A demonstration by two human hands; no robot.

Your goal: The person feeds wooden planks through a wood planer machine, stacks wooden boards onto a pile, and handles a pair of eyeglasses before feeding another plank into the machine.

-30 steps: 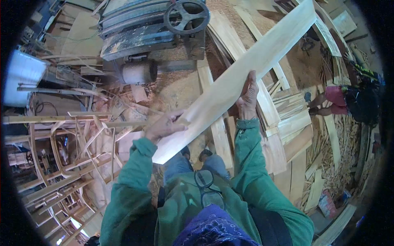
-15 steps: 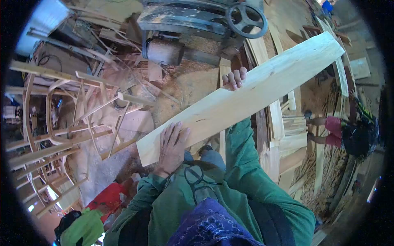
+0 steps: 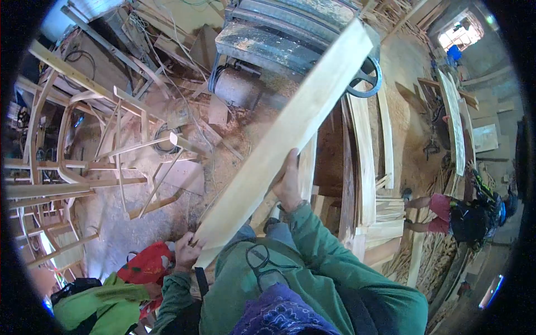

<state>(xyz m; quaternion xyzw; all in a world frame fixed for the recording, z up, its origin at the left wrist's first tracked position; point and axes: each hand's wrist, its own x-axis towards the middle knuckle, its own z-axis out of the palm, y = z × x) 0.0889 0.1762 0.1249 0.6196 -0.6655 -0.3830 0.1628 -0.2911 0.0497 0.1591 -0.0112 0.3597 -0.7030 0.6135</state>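
A long pale wooden board (image 3: 296, 131) runs slantwise in front of me, its far end overlapping the machine and handwheel. My left hand (image 3: 187, 250) grips the near end at its left edge, with the fingers curled. Farther up, my right hand (image 3: 289, 181) holds the board from the right side. The thumb lies along its edge, and the other fingers are hidden behind the wood.
A planer-like machine (image 3: 268, 47) with a handwheel (image 3: 368, 78) stands ahead. Wooden frames (image 3: 70, 162) fill the left. Stacked boards (image 3: 363, 151) lie at right. One person (image 3: 95, 304) is close at lower left, another (image 3: 469, 215) at far right.
The board has turned steeper, its far end swinging left over the machine. My left hand has moved down and left; my right hand's grip looks different. The person at lower left shows more fully.
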